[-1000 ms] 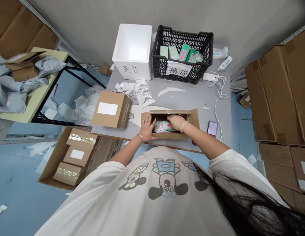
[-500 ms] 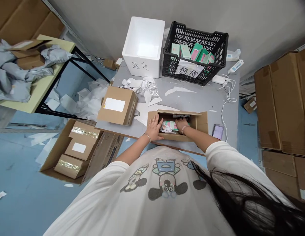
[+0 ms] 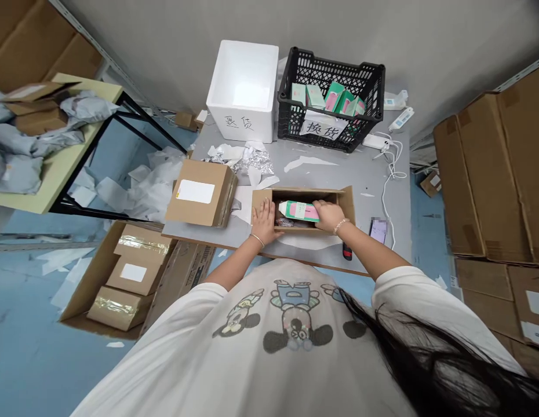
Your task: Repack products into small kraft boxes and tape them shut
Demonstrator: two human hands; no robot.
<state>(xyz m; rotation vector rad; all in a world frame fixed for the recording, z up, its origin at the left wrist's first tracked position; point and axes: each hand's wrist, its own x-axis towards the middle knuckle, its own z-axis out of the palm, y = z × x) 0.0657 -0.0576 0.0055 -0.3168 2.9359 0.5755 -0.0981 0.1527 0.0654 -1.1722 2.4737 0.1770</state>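
An open cardboard box (image 3: 304,194) lies on a grey table (image 3: 321,174), its flaps spread. My left hand (image 3: 265,223) rests flat with spread fingers on the box's left edge, holding nothing. Inside, a green, white and pink carton (image 3: 299,211) lies lengthwise. My right hand (image 3: 329,216) is shut on the carton's right end from above. Below the carton, a crumpled shiny wrapping (image 3: 284,222) is mostly hidden.
At the table's back stand a white foam box (image 3: 242,87) and a black plastic crate (image 3: 330,98) holding several similar cartons. A taped parcel (image 3: 200,194) sits left of the open box. A blurred phone (image 3: 378,230) and white cable lie right.
The green carton now lies higher and shows fully across the box, with my right hand moved to its right end. My left hand has shifted slightly lower on the box edge.
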